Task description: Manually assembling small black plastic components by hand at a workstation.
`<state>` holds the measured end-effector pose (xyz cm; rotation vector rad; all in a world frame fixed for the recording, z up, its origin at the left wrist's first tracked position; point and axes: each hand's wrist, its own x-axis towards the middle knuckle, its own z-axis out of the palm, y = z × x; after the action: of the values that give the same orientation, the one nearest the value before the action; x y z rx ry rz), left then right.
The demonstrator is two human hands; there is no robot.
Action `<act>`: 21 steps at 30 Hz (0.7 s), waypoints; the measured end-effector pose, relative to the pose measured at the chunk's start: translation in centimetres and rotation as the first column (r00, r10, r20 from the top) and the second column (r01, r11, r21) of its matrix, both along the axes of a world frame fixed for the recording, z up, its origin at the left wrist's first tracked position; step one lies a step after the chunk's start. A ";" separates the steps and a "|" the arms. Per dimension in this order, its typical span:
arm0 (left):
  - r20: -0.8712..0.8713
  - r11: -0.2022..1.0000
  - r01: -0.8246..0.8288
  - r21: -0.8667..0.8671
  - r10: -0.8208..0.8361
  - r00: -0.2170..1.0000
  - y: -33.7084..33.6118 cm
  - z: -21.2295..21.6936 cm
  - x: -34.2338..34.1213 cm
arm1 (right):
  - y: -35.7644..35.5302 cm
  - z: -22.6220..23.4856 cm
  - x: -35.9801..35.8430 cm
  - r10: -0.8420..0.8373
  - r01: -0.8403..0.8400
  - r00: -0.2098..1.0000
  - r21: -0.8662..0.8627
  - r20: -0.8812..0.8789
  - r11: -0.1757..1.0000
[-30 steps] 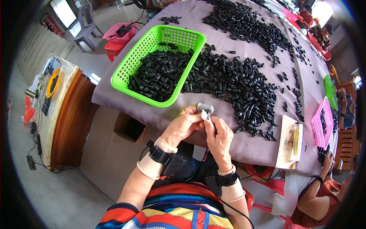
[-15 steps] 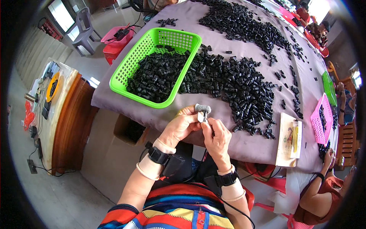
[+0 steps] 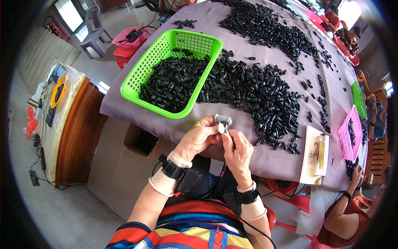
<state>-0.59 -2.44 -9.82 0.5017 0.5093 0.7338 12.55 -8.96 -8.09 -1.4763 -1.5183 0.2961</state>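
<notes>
Left hand [image 3: 199, 139] pinching small grey piece [image 3: 222, 120] just above surface [image 3: 248, 159] edge; right hand [image 3: 236, 147] fingers closing on its lower end from below, maybe holding tiny part; black parts pile [image 3: 257, 91] lying beyond

Glossy green plastic basket [image 3: 146, 70], matt black plastic parts [image 3: 265, 89], purple cloth table cover [image 3: 244, 41]

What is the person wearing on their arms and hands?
Both hands, the left hand and the right hand, are bare, with no gloves. Each wrist has a black strap with a small box and a pale band below. A thin black cable hangs by the right arm. The short sleeves are brightly striped.
</notes>
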 end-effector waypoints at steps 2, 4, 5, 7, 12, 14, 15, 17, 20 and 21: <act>-0.006 1.000 0.005 0.005 -0.005 1.000 0.0 -0.1 0.0 | 0.0 0.0 0.0 -0.010 0.010 1.000 0.004 0.011 1.000; 0.019 1.000 0.020 0.009 -0.020 1.000 0.1 -0.4 -0.1 | 0.0 -0.1 -0.2 -0.022 0.021 1.000 0.010 0.021 1.000; 0.019 1.000 0.022 0.013 -0.022 1.000 0.1 -0.3 -0.2 | 0.0 -0.2 -0.2 -0.030 0.029 0.999 0.018 0.042 0.999; 0.024 0.996 0.066 0.067 -0.067 0.997 0.1 -0.1 -0.3 | 0.2 -0.5 -0.1 -0.040 0.038 0.997 0.031 0.064 0.999; 0.025 0.999 0.022 0.046 -0.023 0.999 -0.1 0.2 0.0 | -0.3 -0.2 0.0 -0.062 0.063 0.997 0.018 -0.050 0.998; 0.030 1.000 -0.001 0.031 0.000 1.000 -0.2 0.3 0.0 | -0.5 -0.1 0.1 -0.021 0.021 0.997 0.007 -0.070 1.000; 0.031 1.000 -0.002 0.015 0.001 1.000 -0.1 0.2 0.1 | -0.5 -0.1 0.1 -0.014 0.014 0.999 -0.003 -0.052 1.000; 0.035 1.000 -0.001 0.001 0.001 0.999 0.0 0.2 0.2 | -0.4 0.0 0.2 -0.009 0.009 0.999 -0.012 -0.031 1.000; 0.027 1.000 -0.006 -0.010 0.007 1.000 0.0 0.2 0.1 | -0.3 0.1 0.1 -0.006 0.006 1.000 0.005 -0.008 1.000; 0.028 1.000 0.000 0.006 0.000 1.000 0.1 -0.1 0.0 | -0.2 0.1 0.0 -0.005 0.005 1.000 -0.013 -0.016 1.000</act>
<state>-0.60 -2.32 -9.87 0.4967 0.4812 0.7420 12.57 -9.20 -7.95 -1.4845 -1.5024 0.3150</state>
